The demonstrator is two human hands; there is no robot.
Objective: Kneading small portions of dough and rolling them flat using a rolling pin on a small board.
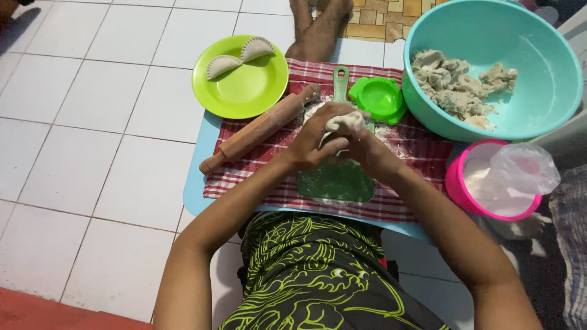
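Your left hand point(315, 137) and right hand point(361, 146) cup a dough ball point(343, 122), fingers closed around it; squeezing hard could tear it.

Around the green board point(336, 182), room was tight. Left of it the rolling pin point(262, 128) lay slantwise on the checked cloth point(257, 177), barring that side; beyond the pin sat the green plate point(244, 91). Just past the board's handle end, to the right, the green press point(379, 98) stood, with the teal bowl point(553, 79) close behind it. Right of the board a strip of floured cloth lay open up to the pink tub point(455, 183). Far left of the board, white floor tiles point(85, 134) were open.
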